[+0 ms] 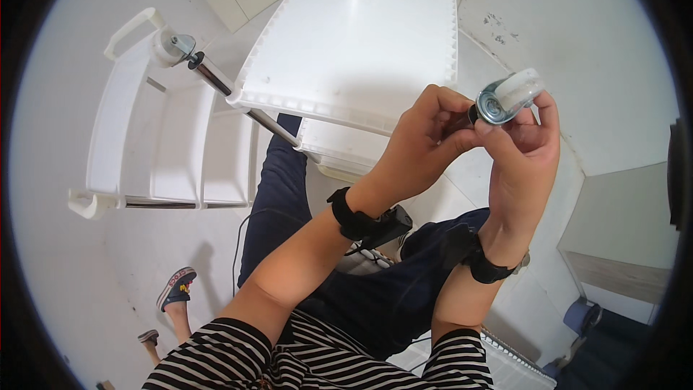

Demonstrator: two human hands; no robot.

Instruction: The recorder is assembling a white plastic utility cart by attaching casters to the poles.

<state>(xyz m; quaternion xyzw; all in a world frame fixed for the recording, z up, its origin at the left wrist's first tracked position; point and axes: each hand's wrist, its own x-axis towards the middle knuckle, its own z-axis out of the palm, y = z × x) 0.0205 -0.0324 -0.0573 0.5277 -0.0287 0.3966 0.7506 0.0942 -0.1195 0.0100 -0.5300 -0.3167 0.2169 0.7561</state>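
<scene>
My right hand (523, 146) holds a caster wheel (505, 95) with a white wheel and a silver metal swivel plate. The fingers of my left hand (424, 133) pinch a small black piece (473, 113) at the caster's base; its full shape is hidden. Just left of my hands lies a white plastic shelf (354, 36) of a cart, tipped on its side. A chrome tube (211, 74) sticks out at the shelf's corner. Close to that tube's black-capped end stands another caster (182, 45), with metal housing.
A second white tiered cart (170, 148) with a handle (133, 32) stands at the left. Another person's foot in a dark clog (176, 290) shows at lower left. A grey cabinet (621, 224) is at the right, and a thin black cable (237, 253) hangs by my leg.
</scene>
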